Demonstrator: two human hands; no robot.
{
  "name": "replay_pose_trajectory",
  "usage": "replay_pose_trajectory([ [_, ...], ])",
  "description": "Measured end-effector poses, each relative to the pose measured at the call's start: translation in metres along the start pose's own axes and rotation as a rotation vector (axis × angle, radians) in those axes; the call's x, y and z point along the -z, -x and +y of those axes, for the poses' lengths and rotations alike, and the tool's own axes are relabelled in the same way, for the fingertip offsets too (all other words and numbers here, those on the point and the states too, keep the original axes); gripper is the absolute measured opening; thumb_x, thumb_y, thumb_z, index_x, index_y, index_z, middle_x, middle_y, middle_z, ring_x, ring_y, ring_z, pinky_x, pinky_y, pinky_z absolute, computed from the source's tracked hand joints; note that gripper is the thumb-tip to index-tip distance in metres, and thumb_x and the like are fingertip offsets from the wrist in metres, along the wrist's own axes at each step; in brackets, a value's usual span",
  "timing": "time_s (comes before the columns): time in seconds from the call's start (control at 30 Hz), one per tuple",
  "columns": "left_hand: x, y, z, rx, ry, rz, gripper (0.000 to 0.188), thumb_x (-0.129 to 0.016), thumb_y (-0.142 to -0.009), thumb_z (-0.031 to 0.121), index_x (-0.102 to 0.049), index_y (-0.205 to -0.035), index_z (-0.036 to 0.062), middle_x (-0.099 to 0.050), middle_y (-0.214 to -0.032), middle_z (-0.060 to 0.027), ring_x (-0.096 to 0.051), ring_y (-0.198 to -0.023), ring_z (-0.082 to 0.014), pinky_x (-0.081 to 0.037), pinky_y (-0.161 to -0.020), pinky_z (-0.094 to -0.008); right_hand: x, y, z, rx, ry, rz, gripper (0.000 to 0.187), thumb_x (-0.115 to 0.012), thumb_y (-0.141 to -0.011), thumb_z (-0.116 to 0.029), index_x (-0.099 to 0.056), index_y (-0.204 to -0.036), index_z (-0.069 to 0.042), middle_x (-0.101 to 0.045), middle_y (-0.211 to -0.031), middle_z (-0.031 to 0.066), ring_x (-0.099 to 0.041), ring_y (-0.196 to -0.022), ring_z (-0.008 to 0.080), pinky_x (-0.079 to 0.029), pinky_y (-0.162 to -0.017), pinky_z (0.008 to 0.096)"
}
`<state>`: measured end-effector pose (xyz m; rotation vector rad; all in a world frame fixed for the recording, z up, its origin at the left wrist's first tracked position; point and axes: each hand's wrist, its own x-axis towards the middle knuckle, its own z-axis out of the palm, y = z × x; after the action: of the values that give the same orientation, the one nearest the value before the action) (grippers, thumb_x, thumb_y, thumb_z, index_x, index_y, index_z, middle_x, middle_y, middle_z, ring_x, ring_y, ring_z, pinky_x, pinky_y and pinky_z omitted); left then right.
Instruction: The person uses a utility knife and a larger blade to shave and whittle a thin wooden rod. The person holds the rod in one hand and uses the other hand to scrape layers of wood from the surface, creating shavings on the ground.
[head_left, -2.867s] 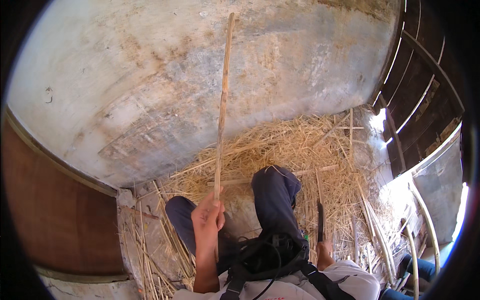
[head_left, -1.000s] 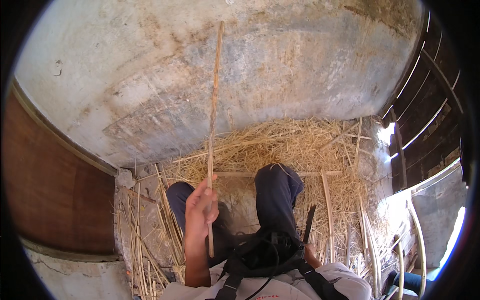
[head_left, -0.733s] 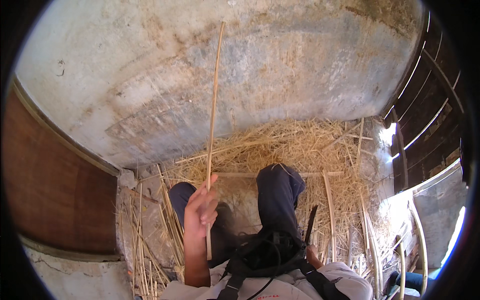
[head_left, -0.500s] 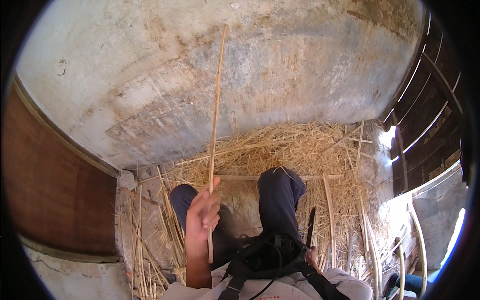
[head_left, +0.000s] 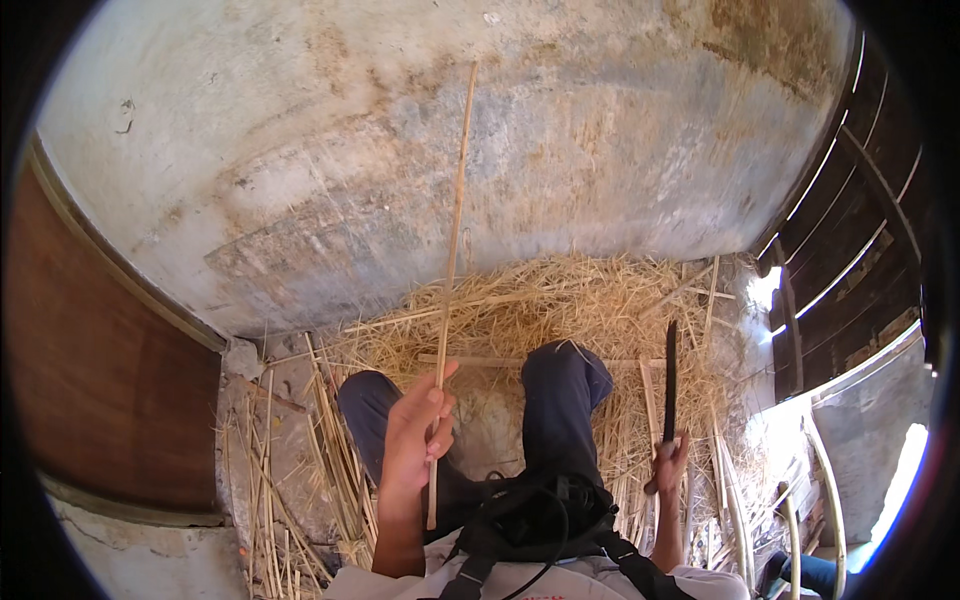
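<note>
My left hand [head_left: 412,430] is closed round the lower part of a long, thin bamboo strip [head_left: 457,215]. The strip stands almost upright in the picture, its far end against the view of the stained wall and its near end below my fist. On the right, beside my right knee, my right hand [head_left: 673,462] grips the handle of a long knife [head_left: 670,385] with a narrow dark blade pointing away from me. Blade and strip are well apart. Between my legs, part of the ground is hidden by a black strap-on pack [head_left: 530,520] at my front.
Pale shavings [head_left: 570,285] are heaped along the foot of the wall [head_left: 560,170]. Several bamboo strips [head_left: 335,450] lie at my left, and longer poles [head_left: 825,470] at my right. A brown door panel [head_left: 120,380] is at left, dark slatted boards [head_left: 850,220] at right.
My right hand has come up from beside my hip, bringing the knife forward and rightward into fuller view. The bamboo strip in my left hand has shifted slightly right.
</note>
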<state>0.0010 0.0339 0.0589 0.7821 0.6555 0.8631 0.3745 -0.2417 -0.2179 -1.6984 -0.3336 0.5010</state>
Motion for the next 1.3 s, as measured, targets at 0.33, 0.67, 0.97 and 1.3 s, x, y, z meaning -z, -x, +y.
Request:
replay_pose_trajectory([
  [0.33,-0.004,-0.005,-0.01,-0.073,-0.161,0.017,0.044,-0.055,-0.109,0.02,-0.053,-0.149,0.0011,-0.05,-0.083,0.0044,-0.036,-0.048,0.0001,-0.029,-0.042,-0.0184,-0.127,-0.018,-0.234,0.596,0.069,-0.478,0.041,-0.071,-0.097,-0.013,-0.047,-0.131,-0.015,-0.059,-0.085,0.0031,-0.056,-0.058,0.0114,-0.045,-0.05,0.0294],
  [0.67,0.003,-0.007,-0.015,-0.042,-0.17,0.088,0.035,-0.056,-0.109,0.021,-0.059,-0.136,-0.0002,-0.046,-0.079,0.005,-0.035,-0.05,-0.0014,-0.026,-0.043,-0.0199,-0.232,0.016,-0.302,1.324,0.597,-0.634,0.045,-0.079,-0.074,-0.017,-0.065,-0.117,-0.017,-0.071,-0.08,0.0041,-0.07,-0.064,0.0284,-0.055,-0.055,0.0395],
  [0.97,-0.009,0.007,-0.015,-0.033,-0.226,0.034,0.049,-0.057,-0.108,0.017,-0.047,-0.154,0.0036,-0.038,-0.069,0.009,-0.032,-0.053,-0.0012,-0.026,-0.046,-0.0211,-0.272,-0.013,-0.297,1.268,0.813,-0.631,0.034,-0.077,-0.07,-0.021,-0.069,-0.101,-0.013,-0.07,-0.074,0.0114,-0.071,-0.066,0.0331,-0.054,-0.06,0.048],
  [1.3,0.024,0.011,-0.032,-0.024,-0.279,0.04,0.029,-0.056,-0.109,0.015,-0.056,-0.136,0.006,-0.046,-0.07,0.0059,-0.039,-0.051,-0.0041,-0.031,-0.045,-0.0221,-0.287,-0.023,-0.3,1.256,0.924,-0.566,0.029,-0.076,-0.068,-0.02,-0.065,-0.093,-0.01,-0.065,-0.062,0.0122,-0.068,-0.06,0.0345,-0.05,-0.056,0.0488],
])
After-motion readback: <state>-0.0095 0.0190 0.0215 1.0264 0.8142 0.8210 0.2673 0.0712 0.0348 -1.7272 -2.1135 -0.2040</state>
